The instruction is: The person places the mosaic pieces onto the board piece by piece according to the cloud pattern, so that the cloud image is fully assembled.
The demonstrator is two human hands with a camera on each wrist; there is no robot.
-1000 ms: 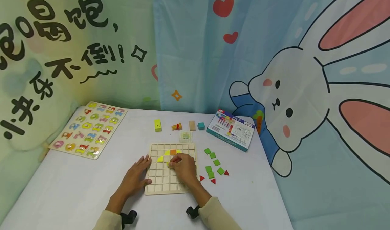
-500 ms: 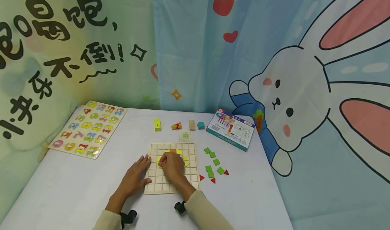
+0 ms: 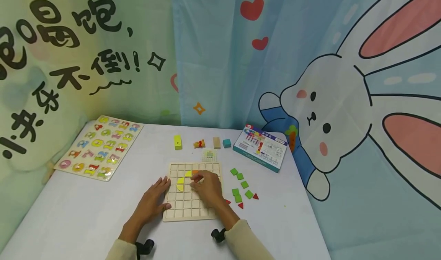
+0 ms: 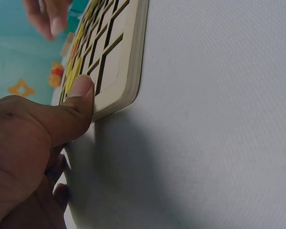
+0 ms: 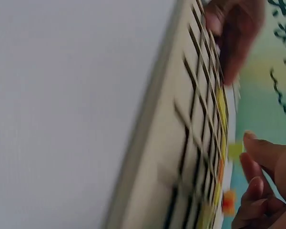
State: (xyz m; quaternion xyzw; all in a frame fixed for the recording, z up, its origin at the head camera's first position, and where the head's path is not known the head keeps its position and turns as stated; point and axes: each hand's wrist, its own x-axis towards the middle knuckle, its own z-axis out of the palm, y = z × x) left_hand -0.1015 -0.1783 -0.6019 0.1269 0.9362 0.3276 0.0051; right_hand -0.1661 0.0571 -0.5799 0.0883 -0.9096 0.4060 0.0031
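A wooden grid board (image 3: 187, 213) lies on the table, with yellow pieces (image 3: 180, 180) and an orange piece (image 3: 195, 172) in its squares. At the lower left of this group is a yellow round-edged piece (image 3: 180, 188). My left hand (image 3: 151, 200) rests at the board's left edge, fingers extended; in the left wrist view its thumb (image 4: 81, 90) touches the board's rim. Over the middle of the board hovers my right hand (image 3: 208, 187), fingers loosely bent, hiding squares beneath. In the right wrist view its thumb (image 5: 264, 149) and forefinger are apart, with nothing seen between them.
Several green squares (image 3: 244, 184) and red triangles (image 3: 255, 196) lie right of the board. Behind it are a small printed card (image 3: 209, 155), a yellow block (image 3: 177, 142), a bear figure (image 3: 199, 143), a wooden block (image 3: 216, 143), a teal block (image 3: 226, 143) and a box (image 3: 260, 147).
My right hand moved left across the board, then back right. A yellow round-edged piece now shows at the lower left, where the hand was half a second ago. My left hand stayed put.
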